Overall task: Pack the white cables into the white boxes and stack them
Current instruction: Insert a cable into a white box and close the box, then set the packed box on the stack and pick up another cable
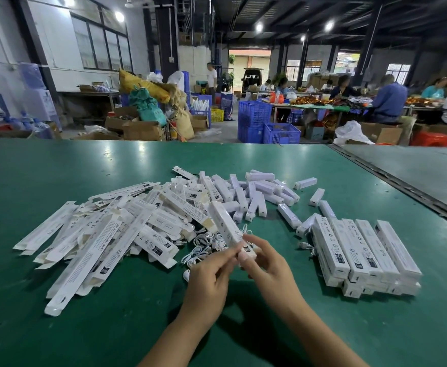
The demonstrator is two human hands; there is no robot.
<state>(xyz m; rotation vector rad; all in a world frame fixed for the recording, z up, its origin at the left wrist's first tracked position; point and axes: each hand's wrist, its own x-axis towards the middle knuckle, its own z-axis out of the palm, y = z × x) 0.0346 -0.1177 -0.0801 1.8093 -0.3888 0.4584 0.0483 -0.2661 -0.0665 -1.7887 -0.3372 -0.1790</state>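
Observation:
A long white box (223,222) is held up over the green table (58,327), its near end toward me. My right hand (266,263) grips that near end with curled fingers. My left hand (211,274) pinches the same end from the left. Several coiled white cables (209,243) lie on the table just beyond my hands. A stack of filled white boxes (362,255) stands in neat rows at the right. One loose cable (308,247) lies by its left side.
A heap of flat, unfolded box sleeves (106,234) covers the left half of the table. Several short white bar-shaped parts (259,192) are scattered behind the hands. A seam (402,184) splits the table at the right. Crates and seated workers fill the background.

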